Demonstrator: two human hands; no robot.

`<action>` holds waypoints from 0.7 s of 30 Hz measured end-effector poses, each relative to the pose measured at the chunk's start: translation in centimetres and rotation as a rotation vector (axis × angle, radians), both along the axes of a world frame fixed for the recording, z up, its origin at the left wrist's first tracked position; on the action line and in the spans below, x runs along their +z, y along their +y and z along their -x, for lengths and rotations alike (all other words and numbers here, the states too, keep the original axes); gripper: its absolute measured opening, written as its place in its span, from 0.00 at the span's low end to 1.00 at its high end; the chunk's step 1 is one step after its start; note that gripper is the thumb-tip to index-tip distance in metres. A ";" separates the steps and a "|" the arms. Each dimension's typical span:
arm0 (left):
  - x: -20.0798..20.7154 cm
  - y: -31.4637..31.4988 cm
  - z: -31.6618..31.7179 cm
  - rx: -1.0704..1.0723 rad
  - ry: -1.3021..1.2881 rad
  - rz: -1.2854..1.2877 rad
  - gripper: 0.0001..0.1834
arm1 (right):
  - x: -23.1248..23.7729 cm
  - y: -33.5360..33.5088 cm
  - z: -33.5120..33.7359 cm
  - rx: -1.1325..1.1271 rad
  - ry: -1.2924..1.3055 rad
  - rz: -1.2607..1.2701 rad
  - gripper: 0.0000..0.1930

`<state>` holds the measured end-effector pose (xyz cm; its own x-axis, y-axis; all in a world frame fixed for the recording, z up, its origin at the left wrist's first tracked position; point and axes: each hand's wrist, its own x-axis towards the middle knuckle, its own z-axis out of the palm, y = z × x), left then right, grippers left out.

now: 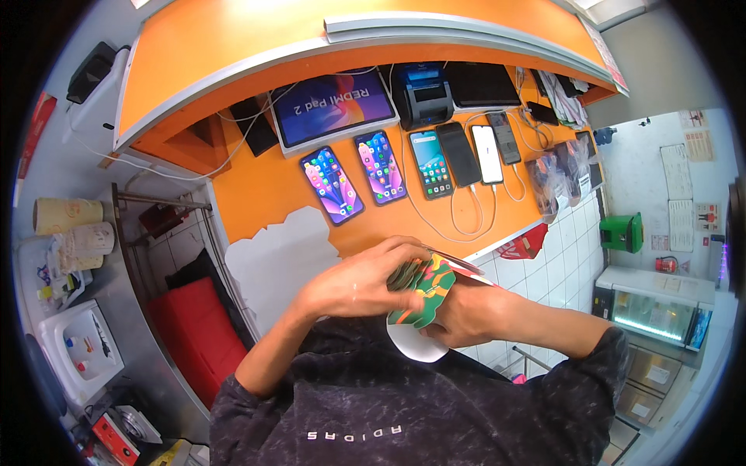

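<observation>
- Bench (256, 200), orange, spreading across the middle of the frame.
- White sheet (281, 260) with a ragged upper edge, at center left, by the bench's near edge.
- Flat box (336, 110) with a purple and blue face, toward the top center of the frame.
- Left hand (365, 283), in the center of the frame: its fingers bend over the upper left side of the printed stack, the thumb lying across the front; they grasp it.
- Right hand (470, 312), just right of center: its fingers are closed on the stack's lower right side, the palm partly behind the stack's edge.
- Printed stack (437, 289), green with orange and red shapes, in the center of the frame, between the two sets of fingers and clear of the bench.
- White rounded piece (418, 343), poking out below the stack, under the right fingers; whether it is joined to the stack cannot be told.
- Phones (332, 185), six in a row, above the hands.
- White cables (471, 232), looping right of center.
</observation>
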<state>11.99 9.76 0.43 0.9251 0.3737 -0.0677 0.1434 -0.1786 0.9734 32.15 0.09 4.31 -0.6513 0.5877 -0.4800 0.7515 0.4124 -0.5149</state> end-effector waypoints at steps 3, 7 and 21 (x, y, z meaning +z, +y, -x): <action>-0.3 0.0 -0.8 0.106 0.061 0.229 0.33 | 0.2 -0.3 0.3 0.036 -0.022 -0.016 0.28; 0.1 0.1 -1.8 0.115 0.148 0.129 0.20 | 0.5 -0.2 0.6 -0.047 0.056 -0.031 0.27; -0.2 -0.8 -2.7 0.139 0.019 -0.034 0.16 | 1.9 0.8 0.3 -0.050 -0.013 0.213 0.25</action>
<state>14.66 8.99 0.21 0.8629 0.5005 -0.0703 0.1879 -0.1886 0.9639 31.84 0.84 6.20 -0.6168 0.5036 -0.6049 0.7755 0.2573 -0.5766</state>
